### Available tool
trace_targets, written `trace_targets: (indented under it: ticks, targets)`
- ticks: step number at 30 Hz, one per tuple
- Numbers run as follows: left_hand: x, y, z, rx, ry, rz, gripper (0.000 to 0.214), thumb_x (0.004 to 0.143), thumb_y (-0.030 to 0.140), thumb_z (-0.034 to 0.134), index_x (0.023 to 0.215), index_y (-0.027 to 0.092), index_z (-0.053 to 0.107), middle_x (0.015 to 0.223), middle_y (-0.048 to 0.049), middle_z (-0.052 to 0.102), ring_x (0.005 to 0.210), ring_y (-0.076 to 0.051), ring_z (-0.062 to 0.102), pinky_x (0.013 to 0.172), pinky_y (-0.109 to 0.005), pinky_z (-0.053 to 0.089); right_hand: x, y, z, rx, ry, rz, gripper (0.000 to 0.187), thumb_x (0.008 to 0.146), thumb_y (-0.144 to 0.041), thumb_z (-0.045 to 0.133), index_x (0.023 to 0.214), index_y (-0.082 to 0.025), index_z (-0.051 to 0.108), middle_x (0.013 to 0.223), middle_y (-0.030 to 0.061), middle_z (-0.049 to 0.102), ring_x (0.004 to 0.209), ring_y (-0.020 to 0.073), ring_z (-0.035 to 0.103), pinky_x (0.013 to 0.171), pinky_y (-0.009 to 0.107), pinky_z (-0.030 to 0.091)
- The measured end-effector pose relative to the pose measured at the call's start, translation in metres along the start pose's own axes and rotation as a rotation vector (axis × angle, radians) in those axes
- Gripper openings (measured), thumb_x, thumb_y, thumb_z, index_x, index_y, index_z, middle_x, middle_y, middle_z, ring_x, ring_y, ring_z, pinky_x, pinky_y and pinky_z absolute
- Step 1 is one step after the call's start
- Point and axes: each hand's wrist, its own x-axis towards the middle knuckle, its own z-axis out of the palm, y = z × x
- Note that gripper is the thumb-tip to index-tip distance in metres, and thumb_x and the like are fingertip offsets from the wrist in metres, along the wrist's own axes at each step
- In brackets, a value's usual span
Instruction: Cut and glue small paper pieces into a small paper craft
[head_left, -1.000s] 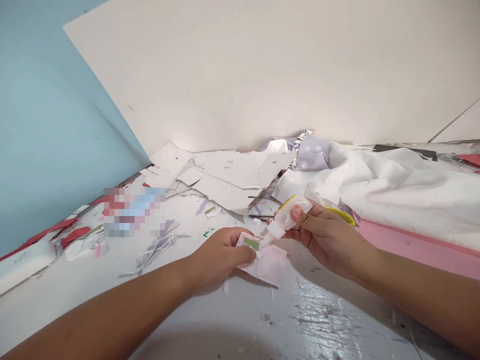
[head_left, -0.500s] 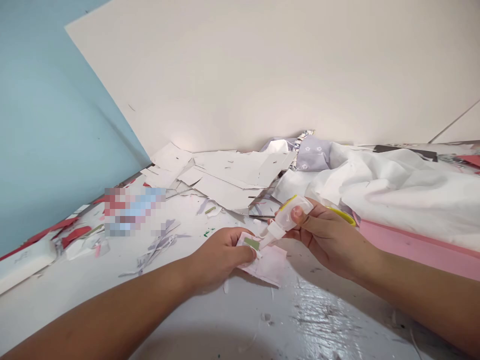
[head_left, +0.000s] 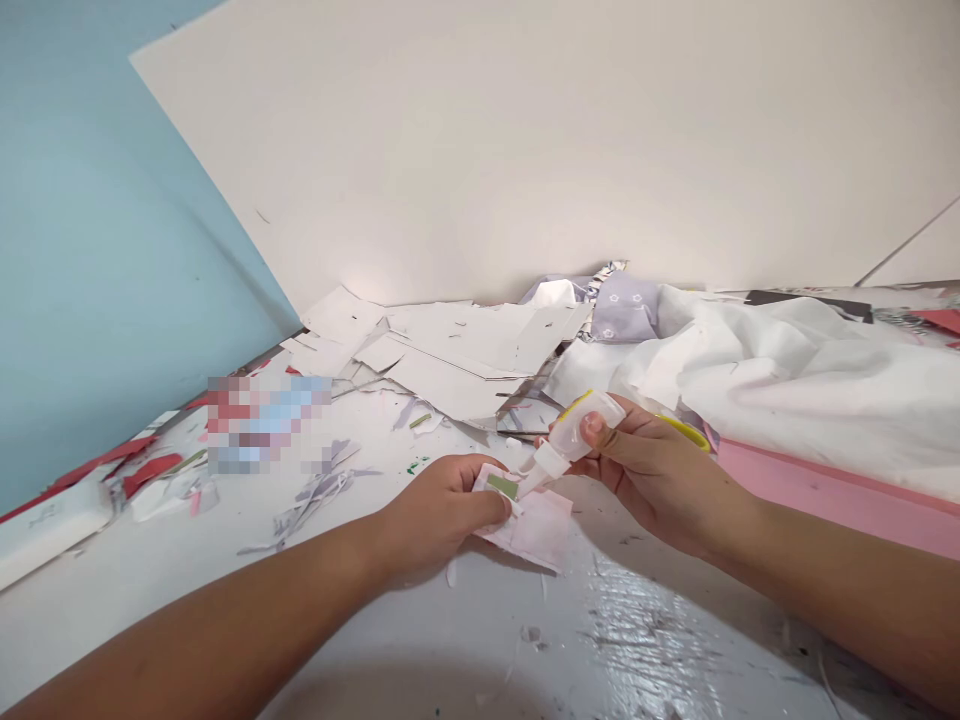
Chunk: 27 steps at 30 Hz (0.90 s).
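Note:
Between the thumb and fingers of my left hand (head_left: 450,505) is a small pale pink piece (head_left: 544,530), paper or thin card, with a green strip (head_left: 502,487) on it near my thumb. My right hand (head_left: 637,460) is closed around a translucent white glue bottle (head_left: 577,432) with a yellow mark along one side. The bottle tilts down to the left, and its nozzle (head_left: 534,478) meets the pink piece beside the green strip. Whether glue is coming out is too small to tell.
White card sheets (head_left: 442,365) are piled behind my hands. Yellow scissor handles (head_left: 686,432) show past my right hand, near white cloth (head_left: 810,390) and a pink sheet (head_left: 840,495). Paper shreds (head_left: 322,500) litter the left. A large white board (head_left: 540,150) leans at the back.

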Motion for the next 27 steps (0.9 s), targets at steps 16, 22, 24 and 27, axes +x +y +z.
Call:
trace_targets:
  ticks: [16, 22, 24, 27]
  targets:
    - [0.002, 0.002, 0.001, -0.060, -0.032, 0.003, 0.011, 0.064, 0.009, 0.055, 0.074, 0.012, 0.057, 0.065, 0.0000, 0.055, 0.058, -0.010, 0.051, 0.058, -0.023, 0.039, -0.011, -0.012, 0.006, -0.317, 0.063, -0.158, 0.019, 0.073, -0.040, 0.064, 0.079, -0.023, 0.058, 0.073, 0.0013, 0.062, 0.069, 0.0175, 0.057, 0.062, 0.029, 0.046]
    - [0.001, 0.001, 0.001, -0.074, -0.016, 0.008, 0.011, 0.065, 0.010, 0.055, 0.075, 0.013, 0.057, 0.064, 0.0005, 0.056, 0.058, -0.010, 0.053, 0.059, -0.025, 0.043, -0.023, -0.019, 0.011, -0.709, 0.051, -0.462, 0.013, 0.073, -0.033, 0.065, 0.084, -0.027, 0.062, 0.084, 0.0023, 0.064, 0.079, 0.0215, 0.058, 0.070, 0.033, 0.046]
    - [0.001, 0.001, 0.001, -0.079, 0.000, 0.009, 0.011, 0.065, 0.011, 0.056, 0.076, 0.013, 0.058, 0.065, -0.0004, 0.059, 0.059, -0.011, 0.055, 0.060, -0.026, 0.044, -0.022, -0.018, 0.009, -0.630, 0.135, -0.495, 0.013, 0.074, -0.033, 0.064, 0.086, -0.029, 0.061, 0.089, 0.0013, 0.064, 0.086, 0.0218, 0.058, 0.075, 0.034, 0.046]
    - [0.001, 0.001, 0.000, -0.102, 0.010, 0.005, 0.012, 0.066, 0.012, 0.058, 0.078, 0.014, 0.060, 0.068, -0.0018, 0.062, 0.062, -0.013, 0.058, 0.062, -0.028, 0.046, -0.013, -0.015, 0.003, -0.297, 0.251, -0.363, 0.014, 0.075, -0.035, 0.063, 0.086, -0.030, 0.057, 0.090, -0.0018, 0.063, 0.086, 0.0187, 0.059, 0.080, 0.035, 0.048]
